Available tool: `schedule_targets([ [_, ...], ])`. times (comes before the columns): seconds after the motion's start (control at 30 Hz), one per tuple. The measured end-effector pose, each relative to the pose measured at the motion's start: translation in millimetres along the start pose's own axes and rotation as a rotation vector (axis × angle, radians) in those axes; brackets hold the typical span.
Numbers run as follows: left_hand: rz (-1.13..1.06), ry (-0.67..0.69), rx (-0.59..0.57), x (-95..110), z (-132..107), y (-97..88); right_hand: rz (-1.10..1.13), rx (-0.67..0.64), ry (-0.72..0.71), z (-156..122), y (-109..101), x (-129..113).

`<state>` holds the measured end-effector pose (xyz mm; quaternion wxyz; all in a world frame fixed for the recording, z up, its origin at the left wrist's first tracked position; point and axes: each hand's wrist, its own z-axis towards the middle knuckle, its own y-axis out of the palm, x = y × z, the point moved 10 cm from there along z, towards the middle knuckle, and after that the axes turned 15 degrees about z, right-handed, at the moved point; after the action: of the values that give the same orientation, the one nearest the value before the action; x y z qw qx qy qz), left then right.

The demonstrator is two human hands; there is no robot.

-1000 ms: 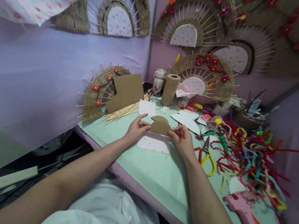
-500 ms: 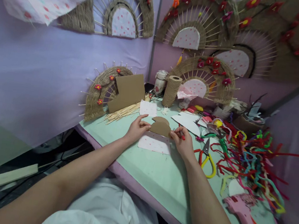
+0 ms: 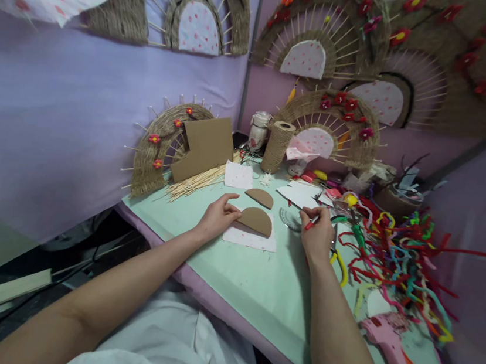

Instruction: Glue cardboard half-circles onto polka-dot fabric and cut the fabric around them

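Brown cardboard half-disc lying flat on a white dotted sheet near the middle of the mint-green desk. Pinned at its left tip by the left hand, fingers stretched out flat and closed round nothing. Right hand off to the right of the sheet, clear of the card, fingers pinched shut on a red pen with the tip lifted.

Template placed and steadied, by the look of it. Cannot tell whether traced round yet: too faint from here. Sheet uncut and square-cornered, so shaping probably yet to come. Second half-disc just behind, untouched. Clear protractor lying between the card and the pen hand.

Elsewhere on the desk:
- scissors with yellow and red handles, just beside the right wrist
- tangled pipe cleaners heaped along the right side
- pink glue gun near the front right corner
- twine spool upright at the back
- bamboo skewers and a cardboard sheet at back left, the sheet propped against a twine-wound fan

Lilac cloth covering the walls, hung with more twine fans dotted with red flowers.
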<state>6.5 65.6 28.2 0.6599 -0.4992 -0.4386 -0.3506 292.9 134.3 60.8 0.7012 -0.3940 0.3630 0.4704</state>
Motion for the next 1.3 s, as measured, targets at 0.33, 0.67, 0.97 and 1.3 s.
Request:
schedule_targets([
  [0.33,0.196,0.006,-0.102,8,-8,0.6,-0.141,-0.027,0.012,0,2,6],
  [0.67,0.449,0.065,-0.255,7,0,8.0,-0.163,-0.332,0.015,-24,48,-3],
  [0.97,0.859,0.221,-0.363,39,32,6.1,-0.507,-0.491,0.07,-31,41,-7],
  [1.3,0.869,0.328,-0.683,34,71,63.5,-0.969,-0.595,0.201,-42,10,20],
])
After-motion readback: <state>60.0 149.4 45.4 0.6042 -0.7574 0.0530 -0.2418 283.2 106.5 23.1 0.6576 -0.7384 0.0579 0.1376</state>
